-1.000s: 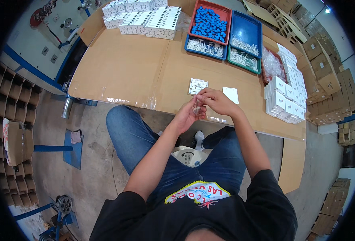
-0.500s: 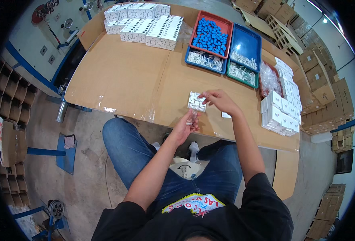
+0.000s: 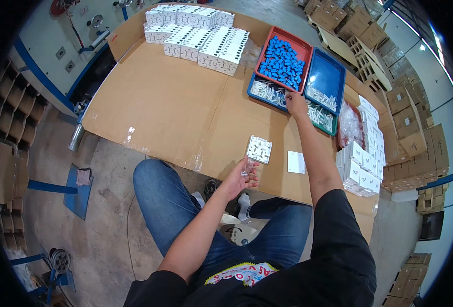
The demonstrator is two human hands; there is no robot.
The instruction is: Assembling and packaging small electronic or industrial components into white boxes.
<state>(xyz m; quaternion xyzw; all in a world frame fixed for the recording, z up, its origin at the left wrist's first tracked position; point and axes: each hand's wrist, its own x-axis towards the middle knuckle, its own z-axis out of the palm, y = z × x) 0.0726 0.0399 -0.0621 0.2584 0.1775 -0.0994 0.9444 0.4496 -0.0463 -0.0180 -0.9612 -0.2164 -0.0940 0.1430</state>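
Observation:
My left hand [image 3: 241, 176] is raised near the table's front edge, its fingers closed on a small clear plastic bag [image 3: 247, 166]. Just beyond it a white square switch part [image 3: 259, 149] lies on the cardboard-covered table [image 3: 170, 112], with a flat white plate [image 3: 296, 161] to its right. My right hand [image 3: 295, 104] is stretched far forward to the trays, its fingers down at the edge of the blue tray of small white parts [image 3: 267, 92], beside the red tray of blue pieces [image 3: 282, 62]. What the right fingers hold is hidden.
A second blue tray [image 3: 324, 82] holds more white parts. Stacked small white boxes [image 3: 195, 33] fill the far side; more white boxes [image 3: 359, 169] and a clear bag [image 3: 350, 125] sit at the right. Cardboard cartons [image 3: 416, 138] and egg-crate dividers [image 3: 11, 112] flank the table.
My right hand left the bag near my left hand and reached forward to the trays. My left hand stayed by the table edge with the bag.

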